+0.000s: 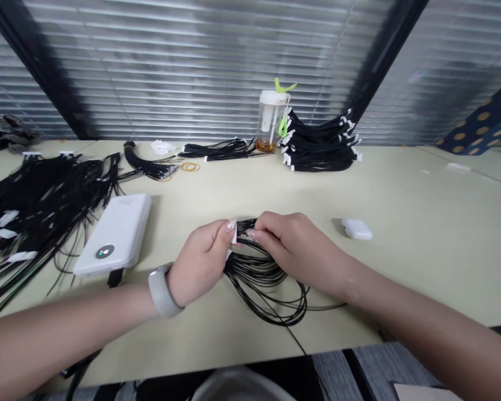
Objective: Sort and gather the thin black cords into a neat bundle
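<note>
Over the middle of the table my left hand [202, 259] is closed on one end of a bundle of thin black cables [267, 278], where a white connector [234, 233] shows by the thumb. My right hand [286, 239] pinches the same bundle a little to the right, thumb against fingers, on its upper strands. Below both hands the cables hang in several loose loops, and a strand or two trails toward the table's front edge. What lies inside my left fist is mostly hidden.
A white power bank [119, 234] and a wide pile of black cables [37, 195] lie left. Behind are rubber bands [190, 166], a bottle [271, 120] of brown liquid and stacked cable bundles [319, 145]. A small white case [357, 229] sits right.
</note>
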### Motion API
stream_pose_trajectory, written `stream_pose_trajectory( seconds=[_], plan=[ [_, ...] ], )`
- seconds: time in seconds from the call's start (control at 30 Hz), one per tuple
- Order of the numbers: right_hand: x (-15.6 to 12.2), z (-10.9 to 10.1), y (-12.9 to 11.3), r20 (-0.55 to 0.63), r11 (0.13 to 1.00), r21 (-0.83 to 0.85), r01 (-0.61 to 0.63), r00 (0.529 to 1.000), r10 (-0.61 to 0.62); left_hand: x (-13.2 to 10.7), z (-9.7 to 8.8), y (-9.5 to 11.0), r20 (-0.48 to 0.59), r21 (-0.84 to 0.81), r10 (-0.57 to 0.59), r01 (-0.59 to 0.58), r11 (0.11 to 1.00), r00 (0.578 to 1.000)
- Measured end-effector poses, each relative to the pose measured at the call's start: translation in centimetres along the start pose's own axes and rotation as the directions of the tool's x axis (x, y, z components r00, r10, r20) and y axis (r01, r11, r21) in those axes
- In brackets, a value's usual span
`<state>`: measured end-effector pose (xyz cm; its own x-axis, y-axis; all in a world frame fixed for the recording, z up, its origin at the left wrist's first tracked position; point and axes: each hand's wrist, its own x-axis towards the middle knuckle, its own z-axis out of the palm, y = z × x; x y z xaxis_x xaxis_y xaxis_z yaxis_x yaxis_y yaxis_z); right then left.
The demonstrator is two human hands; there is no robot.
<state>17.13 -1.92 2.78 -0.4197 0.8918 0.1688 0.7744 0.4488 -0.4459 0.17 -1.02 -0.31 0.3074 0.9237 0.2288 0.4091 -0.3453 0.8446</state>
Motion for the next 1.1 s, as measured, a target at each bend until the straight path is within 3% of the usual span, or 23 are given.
stream_pose_trajectory(
  seconds=[0.4,0.8,0.93,1.1],
  plan=[
    [-0.1,0.2,-0.6,0.010,0.993,-0.110,0.033,0.999,-0.032,0.0,0.0,0.1,0.021,0.080,0.036,-0.038,0.996,0.999],
    [-0.2,1.2,-0.8,-0.027,0.986,-0.162,0.034,0.999,-0.039,-0.1,0.0,0.3,0.079,0.018,0.030,-0.031,0.999,0.996],
    [-0.1,0.8,-0.3,-0.021,0.998,0.013,0.054,0.998,-0.054,-0.3,0.1,0.4,0.060,-0.028,-0.037,0.039,0.999,0.997],
    [0.4,-0.6,1.6,0.017,0.985,0.171,0.038,0.999,-0.042,-0.3,0.1,-0.3,0.047,-0.222,-0.246,0.250,0.943,0.968]
  ],
)
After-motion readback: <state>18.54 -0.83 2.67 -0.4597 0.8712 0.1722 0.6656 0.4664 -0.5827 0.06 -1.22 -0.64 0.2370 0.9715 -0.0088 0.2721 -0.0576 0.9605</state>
